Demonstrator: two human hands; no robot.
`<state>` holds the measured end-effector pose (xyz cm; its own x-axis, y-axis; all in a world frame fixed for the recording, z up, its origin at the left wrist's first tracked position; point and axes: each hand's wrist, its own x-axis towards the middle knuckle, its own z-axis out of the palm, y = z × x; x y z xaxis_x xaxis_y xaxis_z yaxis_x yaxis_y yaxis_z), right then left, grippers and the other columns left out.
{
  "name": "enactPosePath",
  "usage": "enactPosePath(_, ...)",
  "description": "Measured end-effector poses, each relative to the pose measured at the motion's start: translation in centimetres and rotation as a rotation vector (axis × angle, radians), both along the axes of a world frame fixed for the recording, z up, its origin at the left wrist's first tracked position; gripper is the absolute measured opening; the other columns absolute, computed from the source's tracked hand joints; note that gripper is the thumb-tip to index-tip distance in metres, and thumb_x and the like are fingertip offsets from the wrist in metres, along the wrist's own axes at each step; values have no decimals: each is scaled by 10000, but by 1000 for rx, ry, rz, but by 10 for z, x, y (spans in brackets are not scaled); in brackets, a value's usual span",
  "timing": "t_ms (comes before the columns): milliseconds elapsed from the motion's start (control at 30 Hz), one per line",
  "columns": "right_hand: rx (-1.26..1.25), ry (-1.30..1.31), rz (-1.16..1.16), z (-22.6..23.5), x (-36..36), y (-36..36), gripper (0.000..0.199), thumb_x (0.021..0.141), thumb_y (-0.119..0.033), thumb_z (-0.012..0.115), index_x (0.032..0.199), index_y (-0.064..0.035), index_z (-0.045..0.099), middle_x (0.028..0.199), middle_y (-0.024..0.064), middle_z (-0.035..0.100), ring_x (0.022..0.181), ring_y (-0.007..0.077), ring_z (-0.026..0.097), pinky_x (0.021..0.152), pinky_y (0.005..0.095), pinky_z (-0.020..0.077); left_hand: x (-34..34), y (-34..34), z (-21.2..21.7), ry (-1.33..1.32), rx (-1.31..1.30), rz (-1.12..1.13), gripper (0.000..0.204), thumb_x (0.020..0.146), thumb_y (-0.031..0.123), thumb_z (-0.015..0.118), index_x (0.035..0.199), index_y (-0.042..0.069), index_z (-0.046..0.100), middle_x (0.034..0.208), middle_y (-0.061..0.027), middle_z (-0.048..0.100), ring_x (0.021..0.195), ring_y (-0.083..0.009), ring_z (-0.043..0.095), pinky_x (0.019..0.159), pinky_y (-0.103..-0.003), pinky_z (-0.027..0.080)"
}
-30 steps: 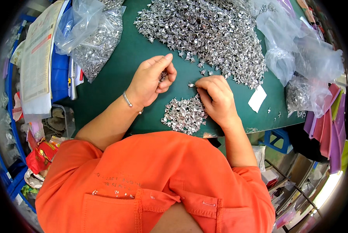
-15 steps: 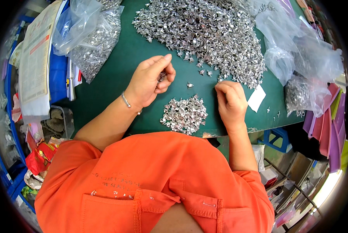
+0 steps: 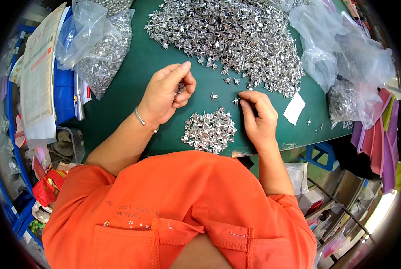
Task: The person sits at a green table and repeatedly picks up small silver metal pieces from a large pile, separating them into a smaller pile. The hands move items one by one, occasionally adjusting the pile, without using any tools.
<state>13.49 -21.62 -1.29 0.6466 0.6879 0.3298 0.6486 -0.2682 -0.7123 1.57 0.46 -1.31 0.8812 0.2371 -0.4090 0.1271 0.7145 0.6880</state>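
The left hand [image 3: 167, 94] curls around small metal pieces [image 3: 180, 87]; the right hand [image 3: 257, 116] pinches one piece [image 3: 236, 101] at twelve o'clock of the small pile [image 3: 209, 131].

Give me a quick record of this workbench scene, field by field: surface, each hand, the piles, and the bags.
Surface: green mat
Left hand: raised, fingers curled around small metal parts
Right hand: fingertips pinching a single metal part on the mat
Small pile: between the hands, near the mat's front edge
Large pile: farther back
Stray part: lying alone between the piles
Plastic bags: clear, at both sides, some holding parts
White slip: right of the right hand
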Motion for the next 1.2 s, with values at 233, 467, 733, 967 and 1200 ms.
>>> enactPosePath(233, -22, -55, 26, 0, 1, 0, 188, 809, 50, 718, 979, -17, 676, 944, 126, 697, 867, 299, 661, 774, 358, 527, 0, -1, 2, 8, 14, -2, 319, 1059, 296, 483, 835, 77, 544, 741, -58, 576, 495, -61, 382, 417, -200, 281)
enactPosePath(467, 140, 276, 128, 8, -1, 2, 99, 809, 60, 712, 887, -1, 718, 894, 112, 728, 785, 195, 690, 709, 299, 544, -1, -1, 2, 3, 6, 4, 314, 1057, 292, 491, 838, 74, 545, 747, -58, 580, 501, -61, 390, 421, -201, 284)
enactPosePath(733, -31, -97, 224, 5, -2, 44, 172, 745, -2, 765, 870, -39, 654, 882, 95, 672, 823, 303, 636, 739, 377, 521, 0, 0, 3, 10, -3, 4, 313, 1051, 299, 501, 835, 78, 547, 752, -52, 582, 508, -60, 397, 425, -202, 293)
enactPosePath(967, -30, -131, 230, 10, 5, 32, 177, 748, 86, 708, 869, -35, 662, 882, 96, 676, 830, 294, 653, 732, 369, 538, -1, -1, 1, -8, -6, 0, 315, 1053, 300, 499, 830, 81, 542, 746, -50, 577, 512, -58, 402, 428, -204, 294)
enactPosePath(1200, 84, 89, -18, 13, 18, 16, 124, 833, 108, 638, 893, 1, 649, 904, 127, 688, 810, 250, 671, 736, 317, 533, 0, -1, 2, -3, 2, -3, 317, 1052, 306, 502, 829, 84, 539, 746, -49, 576, 513, -58, 397, 429, -203, 292)
